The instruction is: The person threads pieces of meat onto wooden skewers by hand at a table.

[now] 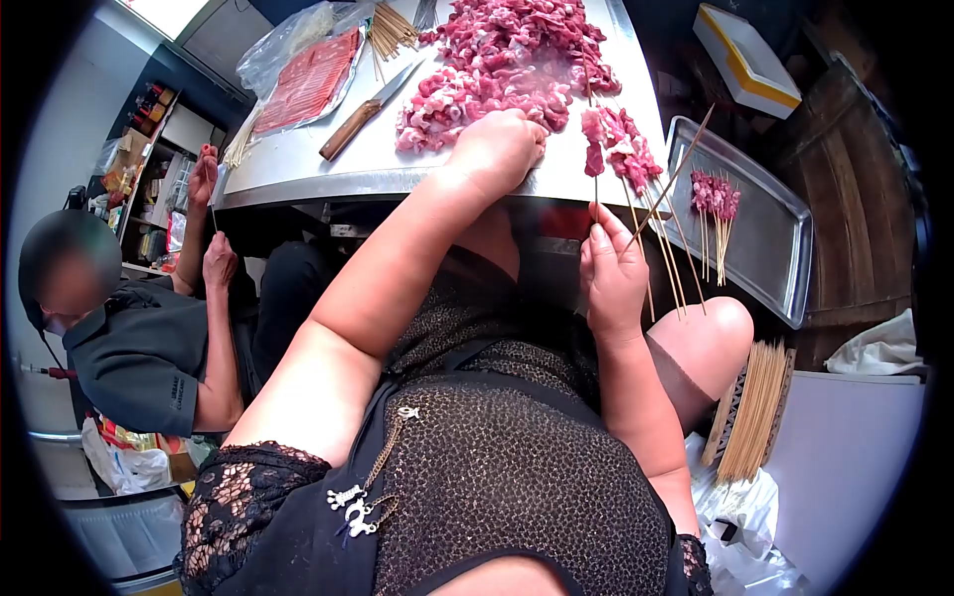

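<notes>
My left hand (502,154) is closed at the near edge of a heap of raw cut meat (517,50) on the metal-topped table. Its fingertips are turned down, and whatever they pinch is hidden. My right hand (613,268) grips the lower part of a thin wooden skewer (595,189) that stands upright, with a few pieces of meat threaded near its top. Beside it, several loaded meat skewers (631,154) lie at the table's right edge, their bare sticks jutting toward my knee. A darker stick (686,154) slants up from beside my right hand.
A knife (368,114) lies left of the heap, near a bag of sliced red meat (310,79) and loose sticks (393,30). A metal tray (765,238) at right holds finished-looking skewers (715,199). Bare sticks (755,417) fill a basket below. Another person (149,338) sits at left, holding a skewer.
</notes>
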The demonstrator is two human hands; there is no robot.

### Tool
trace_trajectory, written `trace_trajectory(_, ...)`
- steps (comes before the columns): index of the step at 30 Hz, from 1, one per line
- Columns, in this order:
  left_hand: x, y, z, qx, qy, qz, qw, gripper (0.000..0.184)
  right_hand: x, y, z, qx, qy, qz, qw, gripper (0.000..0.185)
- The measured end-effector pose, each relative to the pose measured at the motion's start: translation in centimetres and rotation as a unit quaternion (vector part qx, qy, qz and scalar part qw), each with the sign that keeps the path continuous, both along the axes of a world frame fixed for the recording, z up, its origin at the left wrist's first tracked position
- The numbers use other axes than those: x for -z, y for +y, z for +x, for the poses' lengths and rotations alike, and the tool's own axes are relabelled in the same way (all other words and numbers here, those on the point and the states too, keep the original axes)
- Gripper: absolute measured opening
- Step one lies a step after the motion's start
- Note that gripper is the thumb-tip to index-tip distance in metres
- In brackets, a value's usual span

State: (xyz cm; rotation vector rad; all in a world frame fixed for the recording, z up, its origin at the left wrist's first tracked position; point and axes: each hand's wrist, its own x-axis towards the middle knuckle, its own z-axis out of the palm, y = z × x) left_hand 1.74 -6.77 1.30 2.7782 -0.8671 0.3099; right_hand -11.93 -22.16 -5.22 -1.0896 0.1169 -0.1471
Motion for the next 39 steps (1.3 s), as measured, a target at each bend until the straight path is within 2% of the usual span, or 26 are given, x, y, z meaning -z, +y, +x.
trace_trajectory(2,-0.1,0.1,-0.2,-0.005,0.014,-0.009,1.0,0.015,0.0,-0.1,-0.1,-0.003,0.001,0.006,1.0,0.028)
trace_trajectory(5,-0.5,0.7,-0.5,-0.029,0.046,0.059,0.997,0.017,0.1,-0.2,-0.1,-0.01,0.007,0.01,1.0,0.028)
trace_trajectory(7,-0.6,1.0,-0.9,-0.03,0.052,-0.052,0.997,0.016,0.1,-0.2,0.0,-0.007,0.012,0.012,1.0,0.028)
trace_trajectory(9,0.1,1.7,-0.5,-0.011,0.064,-0.216,0.974,0.015,0.0,-0.1,-0.3,-0.012,0.011,0.018,1.0,0.028)
trace_trajectory(11,-0.3,1.7,0.0,-0.02,0.199,-0.415,0.887,0.022,0.1,-0.2,-0.4,-0.015,0.01,0.015,1.0,0.028)
trace_trajectory(12,-0.7,2.1,0.0,-0.023,0.275,-0.482,0.832,0.03,0.2,-0.2,-0.4,-0.017,0.006,0.013,1.0,0.028)
trace_trajectory(13,-0.9,2.4,0.2,-0.042,0.278,-0.513,0.811,0.028,0.2,-0.2,-0.4,-0.018,0.005,0.012,1.0,0.028)
trace_trajectory(16,-0.9,3.3,1.1,-0.023,0.215,-0.509,0.833,0.027,0.4,-0.3,-0.3,-0.011,0.008,0.007,1.0,0.028)
trace_trajectory(18,-1.5,3.5,1.2,-0.041,0.025,-0.34,0.939,0.025,0.3,-0.3,-0.4,-0.009,0.009,0.001,1.0,0.028)
trace_trajectory(19,-1.4,3.4,1.5,-0.041,0.026,-0.339,0.939,0.025,0.3,-0.3,-0.4,-0.009,0.01,0.001,1.0,0.028)
trace_trajectory(21,-1.3,2.8,2.2,-0.037,-0.11,-0.243,0.963,0.023,0.3,-0.1,-0.3,-0.009,0.009,-0.003,1.0,0.028)
trace_trajectory(22,-1.8,2.1,1.7,-0.052,-0.103,-0.195,0.974,0.019,0.3,-0.1,-0.3,-0.01,0.008,-0.003,1.0,0.028)
trace_trajectory(25,-2.4,0.3,0.8,-0.147,-0.059,-0.032,0.987,0.025,0.2,-0.1,-0.2,-0.007,0.014,0.01,1.0,0.028)
trace_trajectory(26,-2.0,0.2,1.2,-0.149,-0.023,0.013,0.989,0.027,0.4,-0.1,-0.1,-0.008,0.008,0.008,1.0,0.028)
trace_trajectory(27,-1.6,0.3,1.4,-0.148,-0.023,0.012,0.989,0.027,0.5,-0.1,-0.1,-0.008,0.002,0.007,1.0,0.029)
trace_trajectory(29,-1.8,0.6,1.5,-0.133,0.112,-0.153,0.973,0.027,0.2,-0.1,0.0,-0.011,0.005,0.011,1.0,0.029)
trace_trajectory(30,-1.8,0.8,1.5,-0.154,0.186,-0.25,0.938,0.026,0.1,-0.2,-0.2,-0.014,0.01,0.015,1.0,0.029)
trace_trajectory(31,-2.3,1.1,1.1,-0.103,0.268,-0.398,0.871,0.023,0.1,-0.2,-0.3,-0.014,0.012,0.016,1.0,0.029)
trace_trajectory(33,-2.4,2.1,1.8,-0.072,0.322,-0.513,0.792,0.017,-0.1,-0.1,-0.3,-0.026,0.01,0.01,1.0,0.028)
trace_trajectory(34,-2.7,2.5,1.9,-0.048,0.363,-0.553,0.748,0.016,-0.1,0.0,-0.3,-0.03,0.008,0.01,0.999,0.028)
trace_trajectory(35,-2.9,2.6,1.8,-0.049,0.359,-0.555,0.749,0.016,0.0,0.1,-0.2,-0.029,0.016,0.01,0.999,0.028)
trace_trajectory(37,-3.1,2.6,1.5,-0.053,0.381,-0.61,0.693,0.019,0.1,0.2,-0.1,-0.028,0.022,0.011,0.999,0.028)
trace_trajectory(39,-2.9,2.6,1.5,-0.05,0.383,-0.61,0.691,0.021,0.2,0.2,-0.2,-0.032,0.01,-0.017,0.999,0.028)
